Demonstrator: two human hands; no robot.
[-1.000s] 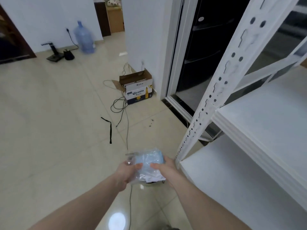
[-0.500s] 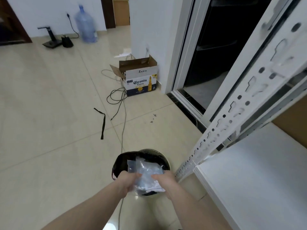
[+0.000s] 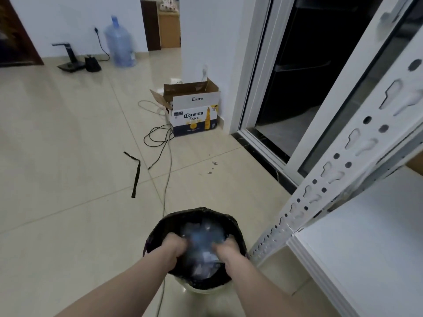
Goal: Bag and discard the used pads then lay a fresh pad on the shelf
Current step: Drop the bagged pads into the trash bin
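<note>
Pushing a clear plastic bag (image 3: 201, 242) of bluish used pads down into the black-lined waste bin (image 3: 238, 227), the left hand (image 3: 175, 247) and right hand (image 3: 225, 249) each grip one side of the bundle, fingers curled into the plastic; motion blur hides the fingertips, so the exact grip is uncertain. The bag sits between the hands, inside the bin mouth and apparently at or just below the liner rim. To finish this step cleanly, both hands should let go together once the bundle is below the rim, then lift straight up without snagging the liner. The white shelf (image 3: 366, 243), beside the right forearm, carries no fresh pad yet. A black cable (image 3: 168, 179) runs across the floor beyond the hands.
</note>
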